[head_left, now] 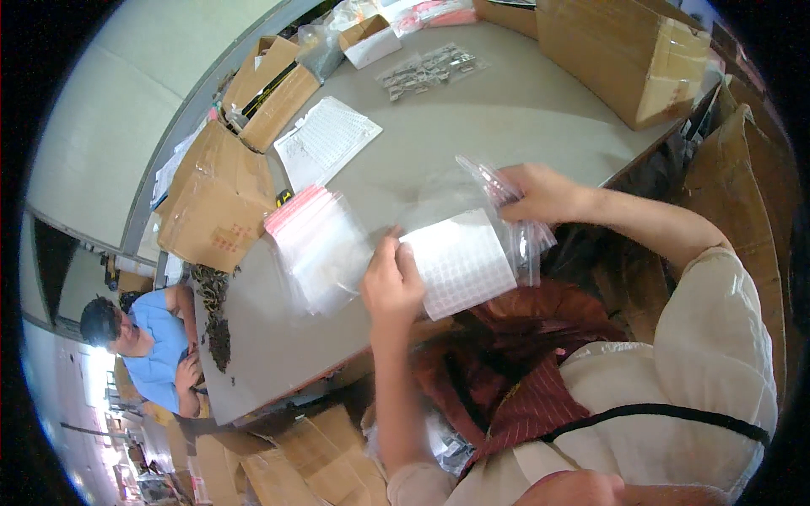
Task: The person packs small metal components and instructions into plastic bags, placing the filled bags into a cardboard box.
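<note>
My left hand (392,282) pinches the left edge of a white sheet of small round stickers (467,263), which tilts over the table's near edge. Clear plastic bags (527,244) hang from my right hand (540,194), whose fingers are closed on them above and beside the sheet. Some of that clear plastic reaches behind the sheet, and small shiny things seem to be inside, too unclear to name. Just left of my left hand lies a stack of clear zip bags (325,253) with pink-red top strips.
Printed papers (327,142) lie farther back on the grey table (506,93), near a bag of metal parts (430,69). Cardboard boxes stand at the left (218,198) and far right (620,59). Small dark parts (217,325) are heaped near a seated person in blue (156,346).
</note>
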### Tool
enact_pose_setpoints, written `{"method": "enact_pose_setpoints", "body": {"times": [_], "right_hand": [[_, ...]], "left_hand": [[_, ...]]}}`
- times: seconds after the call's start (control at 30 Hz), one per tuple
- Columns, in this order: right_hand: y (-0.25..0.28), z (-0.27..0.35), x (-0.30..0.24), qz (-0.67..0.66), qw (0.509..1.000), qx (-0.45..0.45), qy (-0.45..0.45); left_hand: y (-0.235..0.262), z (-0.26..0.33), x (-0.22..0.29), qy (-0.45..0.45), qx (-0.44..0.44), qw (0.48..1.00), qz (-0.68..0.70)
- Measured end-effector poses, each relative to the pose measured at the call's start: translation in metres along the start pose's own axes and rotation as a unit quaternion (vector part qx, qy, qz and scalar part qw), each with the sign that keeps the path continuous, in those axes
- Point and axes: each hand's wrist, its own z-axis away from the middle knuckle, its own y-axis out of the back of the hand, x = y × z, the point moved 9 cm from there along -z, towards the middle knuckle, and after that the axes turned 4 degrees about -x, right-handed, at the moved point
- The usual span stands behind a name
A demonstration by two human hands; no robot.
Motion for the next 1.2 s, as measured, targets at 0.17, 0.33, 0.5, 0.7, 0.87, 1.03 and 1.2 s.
{"method": "enact_pose_setpoints", "body": {"times": [0.17, 0.33, 0.5, 0.7, 0.87, 1.03, 1.2], "right_hand": [[0.099, 0.002, -0.001, 0.138, 0.986, 0.089, 0.013], [0.322, 0.041, -0.02, 0.34, 0.886, 0.298, 0.105], [0.513, 0.031, 0.035, 0.595, 0.714, 0.258, -0.264], [0.496, -0.017, 0.086, 0.65, 0.746, 0.136, -0.045], [0.494, -0.034, 0.044, 0.456, 0.854, 0.227, 0.105], [0.256, 0.0, -0.124, 0.109, 0.915, 0.247, 0.3], [0.028, -0.036, -0.103, 0.119, 0.947, -0.1, 0.28]], "left_hand": [[0.005, 0.005, -0.004, 0.027, 0.006, 0.999, 0.044], [0.018, 0.008, -0.005, 0.064, 0.05, 0.994, 0.068], [0.023, 0.005, 0.006, 0.085, 0.021, 0.994, 0.069], [0.027, 0.016, -0.007, 0.107, 0.006, 0.994, 0.031], [0.031, 0.004, 0.009, 0.064, 0.084, 0.994, 0.03], [0.038, 0.008, -0.007, 0.097, 0.129, 0.985, 0.052], [0.04, 0.018, -0.002, 0.091, 0.152, 0.983, 0.046]]}}
